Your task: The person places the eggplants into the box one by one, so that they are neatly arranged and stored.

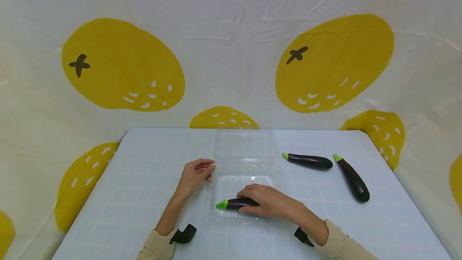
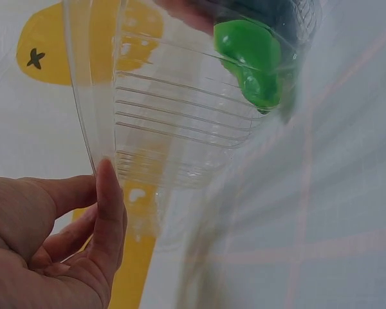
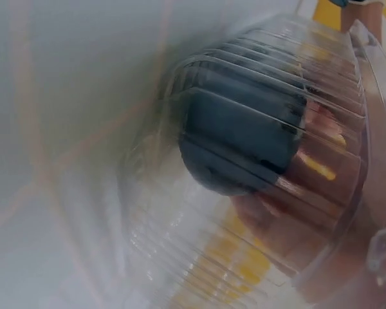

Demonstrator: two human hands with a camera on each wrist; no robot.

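A clear plastic clamshell container [image 1: 227,185] stands on the table with its lid [image 1: 245,143] folded back. Inside its base, near the front, lies a dark purple eggplant [image 1: 234,203] with its green stem pointing left. My right hand [image 1: 267,202] grips this eggplant from above, covering its thick end; the right wrist view shows that end [image 3: 238,135] through the ribbed wall. At the container's left side, my left hand [image 1: 195,177] pinches the rim between thumb and fingers, seen closely in the left wrist view, where the green stem [image 2: 251,61] shows through the plastic.
To the right of the container lie two more eggplants: one nearly level [image 1: 310,161], the other slanted [image 1: 351,179] nearer the table's right edge. A pale checked cloth [image 1: 144,196] covers the table. Behind it hangs a white curtain [image 1: 231,63] with yellow fruit prints.
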